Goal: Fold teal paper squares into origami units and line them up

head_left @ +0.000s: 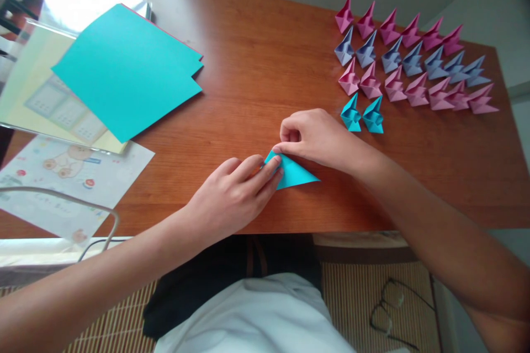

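A folded turquoise paper triangle (295,172) lies on the wooden table (256,66) near its front edge. My left hand (232,196) rests beside it, fingers pressed flat on its left corner. My right hand (317,135) is curled, pinching the paper's top edge with fingertips. Two finished turquoise origami figures (362,115) stand just right of my right hand.
Rows of pink and lavender origami figures (414,60) stand at the back right. A stack of turquoise paper sheets (128,69) lies at the left on a clear folder (37,94), with a printed sheet (66,176) below it. Glasses (389,309) lie on the floor mat.
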`<action>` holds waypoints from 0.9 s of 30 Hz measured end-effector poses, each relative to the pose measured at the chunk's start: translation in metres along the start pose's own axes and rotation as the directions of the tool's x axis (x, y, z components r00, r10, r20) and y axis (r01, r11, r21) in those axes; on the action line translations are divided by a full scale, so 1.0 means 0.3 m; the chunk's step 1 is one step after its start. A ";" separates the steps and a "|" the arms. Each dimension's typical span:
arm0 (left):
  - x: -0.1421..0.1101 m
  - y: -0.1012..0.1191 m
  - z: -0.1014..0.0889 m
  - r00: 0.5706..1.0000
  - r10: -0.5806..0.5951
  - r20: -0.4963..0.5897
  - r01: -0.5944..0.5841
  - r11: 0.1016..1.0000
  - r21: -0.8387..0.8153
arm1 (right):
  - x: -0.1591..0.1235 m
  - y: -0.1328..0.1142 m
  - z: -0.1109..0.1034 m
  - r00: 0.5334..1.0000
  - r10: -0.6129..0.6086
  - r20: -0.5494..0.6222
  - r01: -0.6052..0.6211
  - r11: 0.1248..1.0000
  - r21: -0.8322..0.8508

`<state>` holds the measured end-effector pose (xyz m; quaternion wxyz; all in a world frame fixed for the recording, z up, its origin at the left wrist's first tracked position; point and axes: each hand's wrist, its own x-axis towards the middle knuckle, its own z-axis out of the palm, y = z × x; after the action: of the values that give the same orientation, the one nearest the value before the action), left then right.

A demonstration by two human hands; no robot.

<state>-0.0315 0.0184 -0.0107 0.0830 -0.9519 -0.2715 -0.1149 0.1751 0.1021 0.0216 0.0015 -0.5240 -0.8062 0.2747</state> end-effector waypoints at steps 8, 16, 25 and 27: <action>-0.007 0.005 0.007 1.000 -0.009 0.000 0.009 1.000 0.012 | 0.005 0.005 -0.008 0.999 0.010 0.030 -0.010 1.000 -0.001; -0.003 0.008 0.005 1.000 0.003 -0.026 -0.004 1.000 -0.021 | 0.000 0.003 0.001 1.000 0.003 0.003 -0.003 1.000 -0.003; -0.005 0.017 0.012 1.000 0.005 -0.020 -0.006 0.999 -0.039 | -0.203 0.074 0.127 0.871 -0.312 -0.379 0.357 0.933 0.052; -0.005 0.017 0.011 1.000 0.007 -0.022 -0.008 0.999 -0.041 | -0.255 0.092 0.157 0.824 -0.419 -0.382 0.441 0.897 -0.033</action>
<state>-0.0294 0.0143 -0.0148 0.0666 -0.9532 -0.2646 -0.1304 0.2192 0.0249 -0.0089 0.2338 -0.3717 -0.8795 0.1833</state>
